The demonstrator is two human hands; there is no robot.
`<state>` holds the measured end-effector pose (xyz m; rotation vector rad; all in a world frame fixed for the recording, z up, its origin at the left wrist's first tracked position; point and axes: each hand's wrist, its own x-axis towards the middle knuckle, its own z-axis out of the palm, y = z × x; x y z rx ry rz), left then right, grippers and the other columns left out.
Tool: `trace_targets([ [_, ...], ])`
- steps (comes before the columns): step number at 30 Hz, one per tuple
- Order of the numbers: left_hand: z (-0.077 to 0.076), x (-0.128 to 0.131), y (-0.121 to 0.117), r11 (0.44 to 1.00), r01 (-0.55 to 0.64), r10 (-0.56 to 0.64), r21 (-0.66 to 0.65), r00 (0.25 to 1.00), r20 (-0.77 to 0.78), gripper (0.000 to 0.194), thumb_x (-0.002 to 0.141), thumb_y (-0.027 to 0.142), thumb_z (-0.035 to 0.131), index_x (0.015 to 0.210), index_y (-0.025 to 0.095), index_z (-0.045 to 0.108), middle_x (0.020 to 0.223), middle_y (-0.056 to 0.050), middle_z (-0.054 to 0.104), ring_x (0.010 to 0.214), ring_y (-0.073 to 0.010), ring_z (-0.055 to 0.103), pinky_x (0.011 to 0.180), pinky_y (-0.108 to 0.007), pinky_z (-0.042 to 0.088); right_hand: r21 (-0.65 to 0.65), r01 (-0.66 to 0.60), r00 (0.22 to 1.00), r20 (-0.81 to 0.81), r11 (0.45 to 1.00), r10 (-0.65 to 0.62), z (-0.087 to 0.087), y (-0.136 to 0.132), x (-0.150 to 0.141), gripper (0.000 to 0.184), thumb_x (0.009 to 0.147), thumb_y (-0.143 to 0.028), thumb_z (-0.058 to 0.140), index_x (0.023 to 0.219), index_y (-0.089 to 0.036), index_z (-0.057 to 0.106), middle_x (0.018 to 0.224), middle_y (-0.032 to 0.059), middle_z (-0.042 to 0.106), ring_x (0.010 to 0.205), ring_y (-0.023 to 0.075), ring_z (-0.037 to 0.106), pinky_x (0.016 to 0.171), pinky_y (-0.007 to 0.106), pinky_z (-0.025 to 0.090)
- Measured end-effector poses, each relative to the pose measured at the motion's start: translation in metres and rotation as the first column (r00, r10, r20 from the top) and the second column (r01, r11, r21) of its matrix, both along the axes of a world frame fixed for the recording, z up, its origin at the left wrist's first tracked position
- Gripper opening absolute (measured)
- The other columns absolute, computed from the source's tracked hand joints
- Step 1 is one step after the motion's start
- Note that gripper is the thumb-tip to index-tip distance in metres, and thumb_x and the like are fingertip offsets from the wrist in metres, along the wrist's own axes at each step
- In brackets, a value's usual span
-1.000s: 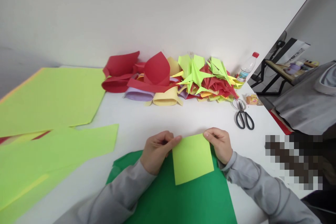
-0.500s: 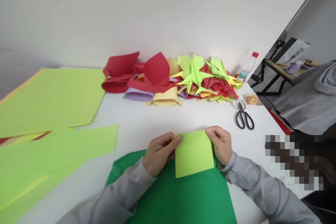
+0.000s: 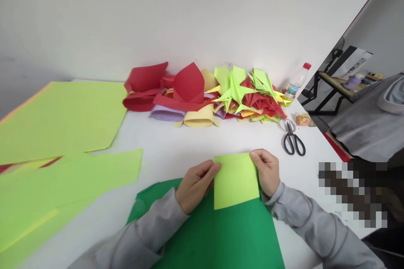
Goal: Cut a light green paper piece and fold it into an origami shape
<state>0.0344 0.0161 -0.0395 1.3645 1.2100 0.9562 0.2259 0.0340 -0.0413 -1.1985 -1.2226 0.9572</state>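
Observation:
A yellow-green square of paper (image 3: 236, 181) is held up between my two hands, above a large dark green sheet (image 3: 217, 239) on the white table. My left hand (image 3: 197, 185) pinches its left edge near the upper corner, thumb on the front face. At the top right corner, the thumb and fingers of my right hand (image 3: 267, 171) close on the paper. The fingers behind the paper are partly hidden. The square looks flat and slightly tilted.
Large yellow-green sheets (image 3: 63, 117) cover the table's left side. Red rolled paper shapes (image 3: 188, 86) and folded green paper pieces (image 3: 235, 88) stand along the wall. Black-handled scissors (image 3: 293, 143), a small wrapped snack (image 3: 303, 119) and a plastic bottle (image 3: 296, 83) are at the right.
Both hands have shifted slightly, carrying the yellow-green paper a little up and to the right. The other things on the table have stayed put.

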Motion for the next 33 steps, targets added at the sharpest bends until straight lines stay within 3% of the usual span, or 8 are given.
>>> trace_targets([
  [5, 0.002, 0.001, -0.001, 0.996, 0.085, -0.085, 0.015, 0.996, -0.013, 0.041, 0.079, 0.055, 0.047, 0.058, 0.020, 0.046, 0.046, 0.008, 0.035, 0.039, -0.0083, 0.033, 0.037, -0.021, 0.025, -0.001, 0.019, 1.000, 0.005, 1.000, -0.019, 0.000, 0.002, 0.000, 0.023, 0.076, -0.037, 0.064, 0.067, -0.017, 0.065, 0.058, -0.0024, 0.055, 0.056, 0.0108, 0.045, 0.054, 0.023, 0.038],
  [18, -0.002, 0.000, 0.000, 0.995, 0.072, -0.067, 0.065, 0.994, -0.084, 0.041, 0.081, 0.050, 0.045, 0.054, 0.023, 0.030, 0.043, 0.009, 0.031, 0.038, -0.0084, 0.033, 0.038, -0.021, 0.025, 0.015, 0.059, 0.998, -0.008, 0.998, -0.059, 0.000, 0.006, 0.001, 0.024, 0.076, -0.038, 0.064, 0.066, -0.016, 0.064, 0.057, -0.0029, 0.053, 0.055, 0.0106, 0.043, 0.052, 0.023, 0.036],
  [33, -0.005, 0.000, 0.001, 0.989, 0.061, -0.039, 0.138, 0.987, -0.157, 0.036, 0.085, 0.045, 0.038, 0.057, 0.024, 0.032, 0.043, 0.009, 0.031, 0.040, -0.0099, 0.030, 0.038, -0.022, 0.024, 0.001, 0.092, 0.995, -0.026, 0.996, -0.092, -0.004, 0.011, 0.003, 0.025, 0.076, -0.040, 0.064, 0.068, -0.016, 0.064, 0.055, -0.0041, 0.048, 0.054, 0.0100, 0.039, 0.051, 0.023, 0.033],
])
